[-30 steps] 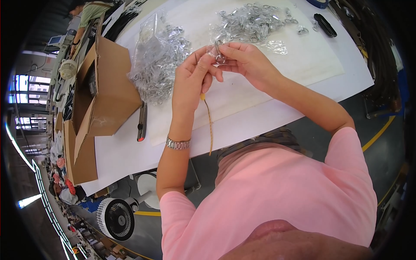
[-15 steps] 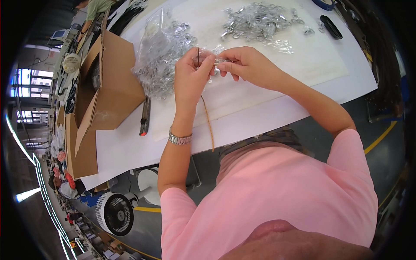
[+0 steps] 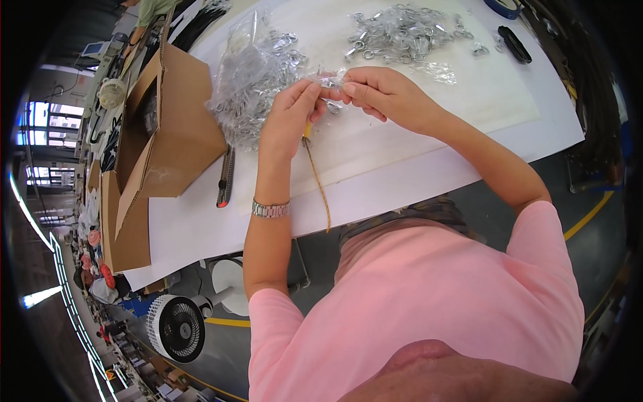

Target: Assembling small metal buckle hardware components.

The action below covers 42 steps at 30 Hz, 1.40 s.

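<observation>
A small clear plastic bag (image 3: 327,80) with a shiny metal piece in it is pinched between my two hands over the table. My left hand (image 3: 289,115) is closed on the bag's left side. My right hand (image 3: 392,95) grips its right end between thumb and fingers. Below my left palm shows the yellow end of a slim tool (image 3: 307,129), mostly hidden by the hand, with a tan cord (image 3: 317,175) trailing from it toward the table edge. Bagged metal hooks (image 3: 251,104) are heaped left of my hands. Farther off, at right, lies a pile of metal hooks (image 3: 408,39).
An open cardboard box (image 3: 194,114) stands at the table's left, with a utility knife (image 3: 226,177) beside it. A black oblong object (image 3: 514,45) and a blue tape roll (image 3: 504,8) lie far right. A fan (image 3: 175,328) stands below the left table edge.
My left hand has shifted slightly left and turned. The thin dark shaft above it is out of sight, and the tool's yellow end now shows below. My right hand has risen a little.
</observation>
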### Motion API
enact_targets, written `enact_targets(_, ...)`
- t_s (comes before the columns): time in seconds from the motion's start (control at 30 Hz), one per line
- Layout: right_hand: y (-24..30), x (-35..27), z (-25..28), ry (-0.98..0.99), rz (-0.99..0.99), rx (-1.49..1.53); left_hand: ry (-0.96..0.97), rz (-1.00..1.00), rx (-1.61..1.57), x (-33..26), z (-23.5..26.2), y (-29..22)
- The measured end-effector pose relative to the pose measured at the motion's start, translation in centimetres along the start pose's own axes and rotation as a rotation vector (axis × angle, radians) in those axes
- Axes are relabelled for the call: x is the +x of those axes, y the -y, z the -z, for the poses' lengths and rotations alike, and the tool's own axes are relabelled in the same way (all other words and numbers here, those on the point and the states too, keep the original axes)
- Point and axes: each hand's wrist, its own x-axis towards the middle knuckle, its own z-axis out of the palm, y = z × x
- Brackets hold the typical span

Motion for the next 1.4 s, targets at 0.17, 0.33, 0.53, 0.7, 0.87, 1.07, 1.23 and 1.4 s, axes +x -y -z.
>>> enact_targets(0.17,-0.7,0.1,0.2,-0.071,0.073,-0.153,0.171,-0.050,0.103,-1.0,-0.5,-1.6)
enact_targets(0.33,-1.2,0.1,-0.3,-0.135,0.066,-0.236,0.205,-0.056,0.143,-1.3,-1.1,-1.9)
enact_targets(0.53,-1.7,0.3,-0.6,-0.187,0.111,-0.302,0.219,-0.033,0.125,-1.1,-1.4,-1.6)
enact_targets(0.7,-2.0,0.3,-0.8,-0.232,0.080,-0.335,0.104,-0.032,0.217,-1.2,-2.3,-1.3)
enact_targets(0.87,-2.4,0.3,-1.1,-0.228,0.062,-0.250,0.027,-0.062,0.319,-1.1,-2.8,-0.8)
enact_targets(1.07,-2.0,0.8,-0.4,0.008,-0.121,0.235,-0.166,-0.281,0.522,-1.4,-4.1,-0.4)
enact_targets(1.23,-1.9,0.9,0.2,0.067,-0.178,0.308,-0.130,-0.228,0.486,-0.9,-3.5,-1.1)
enact_targets(1.4,-1.4,1.9,3.0,-0.204,-0.132,1.007,-0.285,-0.072,0.176,-0.8,-1.0,-1.7)
